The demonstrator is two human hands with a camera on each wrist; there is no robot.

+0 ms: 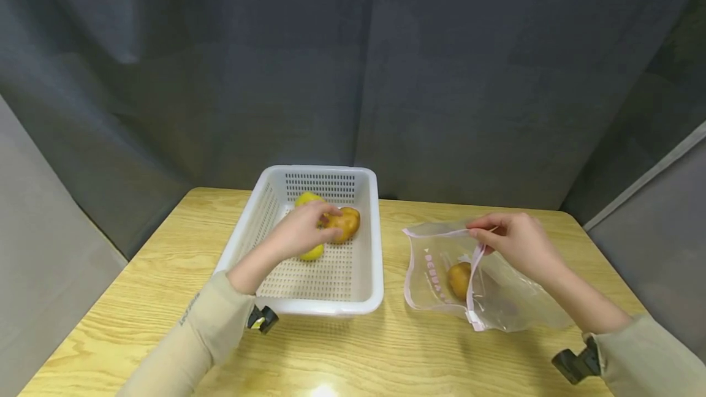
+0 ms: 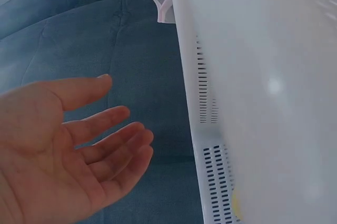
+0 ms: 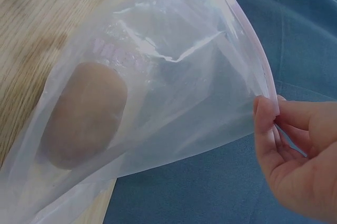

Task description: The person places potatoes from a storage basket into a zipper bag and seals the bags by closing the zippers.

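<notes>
My left hand (image 1: pixel 306 228) is over the white plastic basket (image 1: pixel 375 262), its fingers relaxed and apart beside a brown potato (image 1: pixel 346 224). In the left wrist view, nothing lies between the thumb and fingers. Two yellow, rounded pieces (image 1: pixel 313 253) show in the basket, partly covered by that hand. On the right, my right hand (image 1: pixel 515 241) pinches the pink-trimmed edge of a clear zip bag (image 3: pixel 174 98) between thumb and fingers, lifting that edge. Inside the bag rests another potato (image 3: pixel 87 113), seen through the printed plastic.
Basket and bag stand side by side on a light wooden table (image 1: pixel 353 354). A dark grey curtain (image 1: pixel 441 90) hangs behind the table's back edge. Pale panels (image 1: pixel 44 201) flank both sides.
</notes>
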